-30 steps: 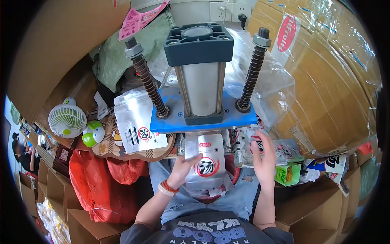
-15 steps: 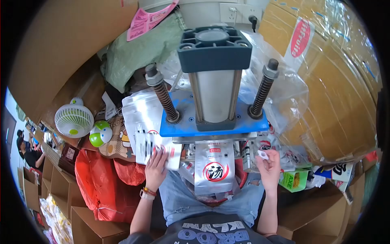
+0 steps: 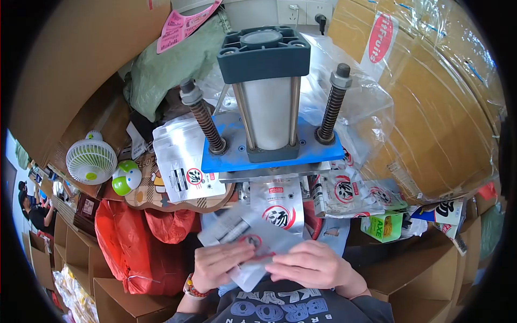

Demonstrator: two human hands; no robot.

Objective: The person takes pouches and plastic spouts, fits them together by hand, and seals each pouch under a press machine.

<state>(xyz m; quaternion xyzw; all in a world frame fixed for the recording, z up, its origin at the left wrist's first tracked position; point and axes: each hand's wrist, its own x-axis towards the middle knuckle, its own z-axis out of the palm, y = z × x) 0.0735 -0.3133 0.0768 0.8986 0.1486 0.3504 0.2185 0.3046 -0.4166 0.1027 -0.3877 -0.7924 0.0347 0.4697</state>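
Observation:
A silver pouch [image 3: 243,275] with a red and black print is held tilted over my lap, slightly blurred. My left hand [image 3: 222,262] is closed on its left side, and my right hand [image 3: 309,265] has its fingers pinched at its right edge. Behind it, another silver pouch [image 3: 278,207] with a red ring lies under the metal bar of the press [image 3: 269,116]. On the left, more silver pouches [image 3: 188,175] lie stacked on a patterned board [image 3: 148,196]. Packed pouches [image 3: 344,191] lie to the right of the press.
A small white fan [image 3: 91,161] and a green and white object [image 3: 127,177] stand at the left. Red bags [image 3: 126,242] hang below them. A green box [image 3: 383,226] is at the right, near large cartons [image 3: 431,129]. Another person [image 3: 39,215] is far left.
My left hand has brought a pouch from the left stack to above my lap. My right hand has moved in from the right to meet it, and the small white piece no longer shows.

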